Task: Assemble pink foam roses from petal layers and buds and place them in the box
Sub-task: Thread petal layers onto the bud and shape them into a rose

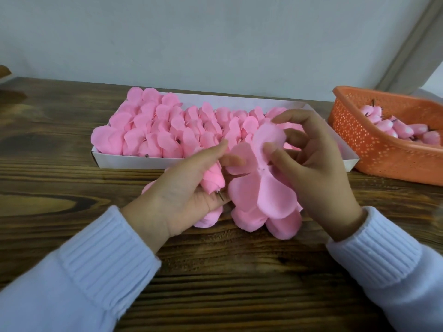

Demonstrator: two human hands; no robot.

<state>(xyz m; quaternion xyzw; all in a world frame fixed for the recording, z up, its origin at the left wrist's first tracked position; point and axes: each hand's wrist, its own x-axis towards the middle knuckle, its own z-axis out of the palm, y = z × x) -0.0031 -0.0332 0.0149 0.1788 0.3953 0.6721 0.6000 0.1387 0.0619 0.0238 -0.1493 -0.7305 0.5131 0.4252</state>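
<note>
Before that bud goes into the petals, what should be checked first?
1. The bud is gripped in the left hand: ok.
2. The pin sticks out free at the bud's base: ok.
3. The petal layer is pinched by the right hand: ok.
4. The centre hole of the layer is in sight: ok.
5. The pin is lined up with the hole: not ok, it lies off to one side.
6. Free room in the box: cannot tell, the right hand hides its right end.
</note>
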